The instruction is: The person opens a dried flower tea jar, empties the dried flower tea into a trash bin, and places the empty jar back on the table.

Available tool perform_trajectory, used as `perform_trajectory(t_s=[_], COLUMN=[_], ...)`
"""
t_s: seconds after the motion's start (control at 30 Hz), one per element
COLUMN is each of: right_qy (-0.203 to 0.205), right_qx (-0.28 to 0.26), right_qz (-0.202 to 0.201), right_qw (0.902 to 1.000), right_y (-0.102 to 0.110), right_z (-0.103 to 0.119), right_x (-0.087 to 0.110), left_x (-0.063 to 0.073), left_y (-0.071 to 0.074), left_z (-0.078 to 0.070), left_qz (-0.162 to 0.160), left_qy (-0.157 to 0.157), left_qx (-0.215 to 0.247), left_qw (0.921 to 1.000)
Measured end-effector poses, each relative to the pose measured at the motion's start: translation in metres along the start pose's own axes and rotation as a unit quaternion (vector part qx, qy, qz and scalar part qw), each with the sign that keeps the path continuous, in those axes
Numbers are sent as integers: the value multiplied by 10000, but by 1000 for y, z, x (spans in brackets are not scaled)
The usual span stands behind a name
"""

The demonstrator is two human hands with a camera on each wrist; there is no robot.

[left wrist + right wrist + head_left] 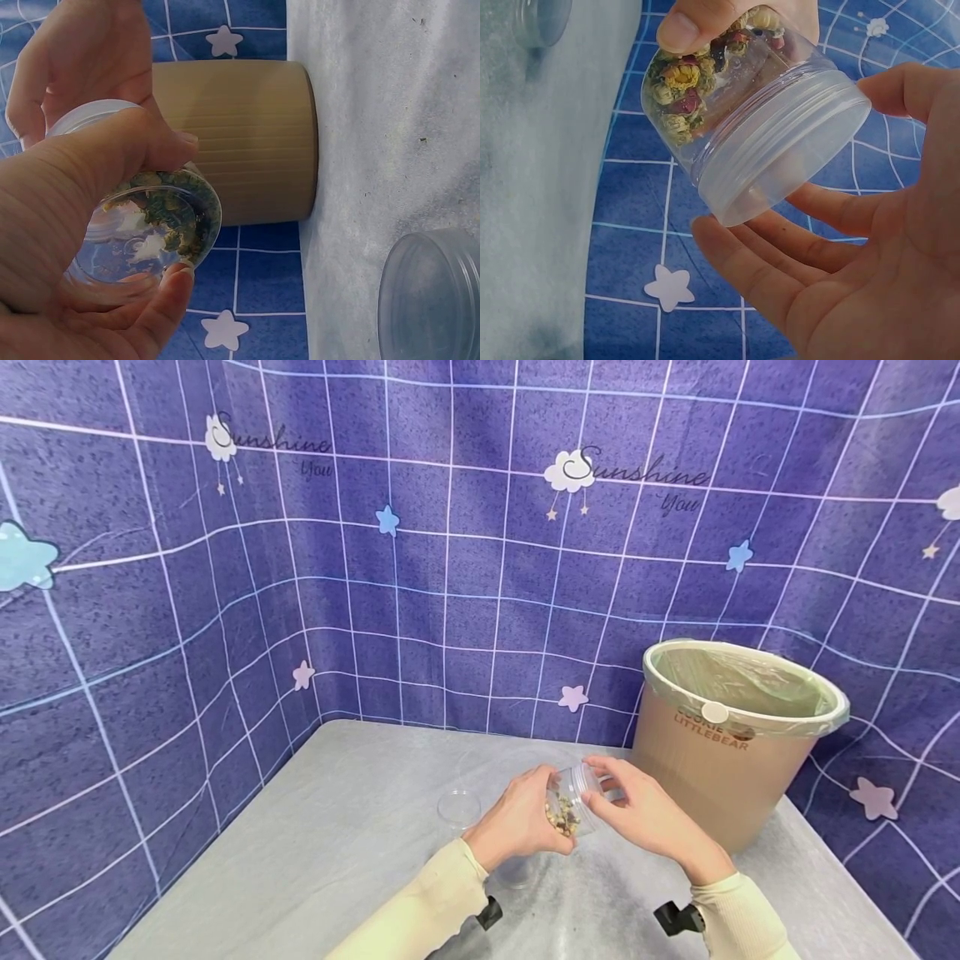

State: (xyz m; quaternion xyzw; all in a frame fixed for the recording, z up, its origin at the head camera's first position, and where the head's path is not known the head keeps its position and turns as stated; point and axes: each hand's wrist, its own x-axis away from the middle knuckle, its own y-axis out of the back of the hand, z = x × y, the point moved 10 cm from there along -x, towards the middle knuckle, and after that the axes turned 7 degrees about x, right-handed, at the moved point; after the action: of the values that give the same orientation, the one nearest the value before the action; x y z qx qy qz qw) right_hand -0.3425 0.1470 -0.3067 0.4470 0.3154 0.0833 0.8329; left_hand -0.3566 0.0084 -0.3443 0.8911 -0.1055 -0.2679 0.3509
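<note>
Jar (750,127), clear: tilting above the bench (337,827), its frosted end facing roughly 2 o'clock in the head view.
Flowers (679,97), dried: resting inside toward the base, probably because the tilt is settling them there.
Left hand (525,814), at 9 o'clock: closing thumb and fingers around the jar's body, seemingly steadying it and leaving the frosted end free.
Right hand (641,806), at 3 o'clock: curling partway, thumb and fingers spanning that end; firmness cannot be told.
Tub (459,808), clear: standing apart at 9 o'clock.
Bucket (720,793): standing at 2 o'clock, its liner (750,677) overlapping the rim, presumably for hold.
</note>
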Motion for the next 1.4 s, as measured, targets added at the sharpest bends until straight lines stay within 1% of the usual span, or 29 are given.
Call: perform_trajectory(t_s=[0.23, 0.47, 0.9, 1.07, 1.4], right_qy=[75, 228, 474, 471, 502], right_qx=[-56, -133, -410, -531, -490], right_qz=[14, 42, 95, 107, 120], right_qw=[10000, 9996, 9980, 9974, 9975], right_y=[0, 0, 1, 0, -1], right_z=[1, 4, 7, 6, 5], right_x=[1, 1, 1, 1, 2], left_x=[0, 0, 0, 1, 0], left_y=[0, -1, -1, -1, -2], left_z=[-1, 1, 0, 0, 0], left_qz=[17, 25, -3, 16, 7], left_qy=[-14, 49, -26, 2, -40], left_qx=[30, -4, -47, -41, -65], left_qw=[10000, 10000, 10000, 10000, 10000])
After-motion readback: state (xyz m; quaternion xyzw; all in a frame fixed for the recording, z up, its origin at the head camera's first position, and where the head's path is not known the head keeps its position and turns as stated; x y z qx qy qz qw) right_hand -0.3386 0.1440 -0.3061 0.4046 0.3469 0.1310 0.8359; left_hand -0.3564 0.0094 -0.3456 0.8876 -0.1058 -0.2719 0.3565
